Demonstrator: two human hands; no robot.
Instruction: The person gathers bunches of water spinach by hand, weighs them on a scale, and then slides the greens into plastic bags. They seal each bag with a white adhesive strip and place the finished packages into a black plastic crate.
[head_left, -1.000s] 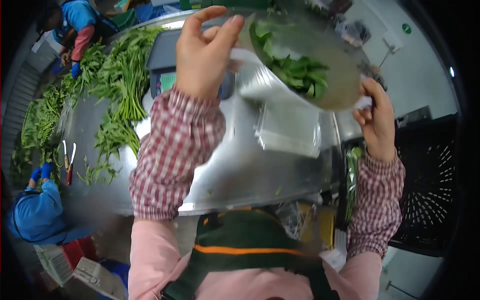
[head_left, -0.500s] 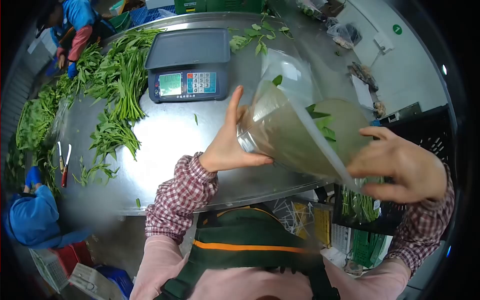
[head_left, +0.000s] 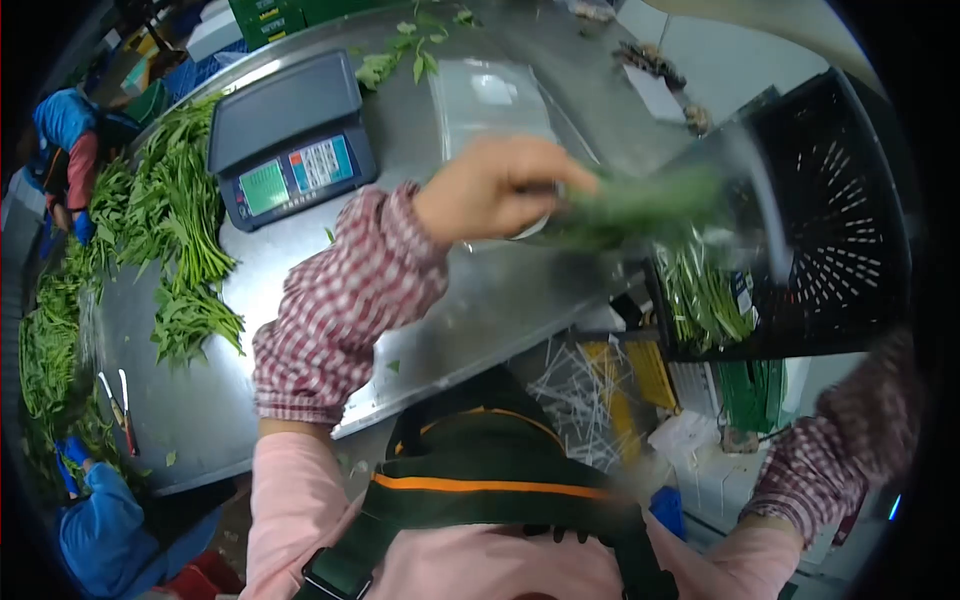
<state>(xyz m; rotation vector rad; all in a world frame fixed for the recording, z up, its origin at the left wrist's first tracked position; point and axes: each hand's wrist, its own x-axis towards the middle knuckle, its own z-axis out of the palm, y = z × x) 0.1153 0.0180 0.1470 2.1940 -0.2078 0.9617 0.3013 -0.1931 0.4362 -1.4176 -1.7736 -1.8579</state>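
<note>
My left hand is closed on the near end of a clear plastic bag of leafy greens, which is smeared by motion. The bag lies sideways in the air, its far end over a black crate. Inside the crate, at its near left, sits another bagged bunch of greens. At the right edge my right sleeve is blurred, and the hand beyond it does not show. A stack of flat clear bags rests on the metal table, beyond my left hand.
A digital scale stands on the table, with piles of loose greens left of it. A knife-like tool with a red handle lies near the left edge. Two co-workers in blue work at the left side. Loose leaves lie at the back.
The bag of greens has swung from upright-tilted over the table to sideways, toward the black crate. My right hand has left the bag and gone out of view. The camera has turned right.
</note>
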